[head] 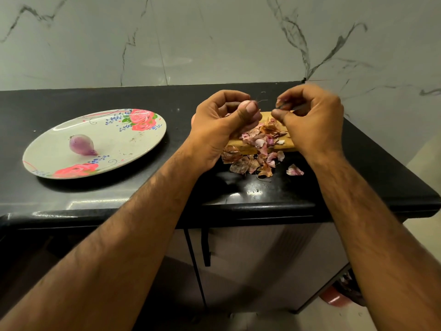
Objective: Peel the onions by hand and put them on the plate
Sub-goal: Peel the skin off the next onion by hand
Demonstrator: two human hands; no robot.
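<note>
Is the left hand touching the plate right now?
Apart. Head view shows bare black counter between the left hand and the plate.

One wide head-worn camera looks forward and down, close above the left hand (222,125) and right hand (312,120), counter (119,194) beneath, wall (214,39) beyond

Counter (95,194) under both hands is black polished stone that throws glare. The wall (214,44) behind them looks like glossy veined marble. Off to the left of the left hand (222,125), the plate (148,139) is smooth and glazed with printed roses, and the peeled onion (81,144) on it looks slick, almost satiny. The held onion (244,103) in that hand's grip barely shows. The right hand (312,120) pinches a thin dry strip (285,107). The board (284,146) beneath is bare matt wood, and the skins (241,163) under the wrists are papery and crinkled.
</note>
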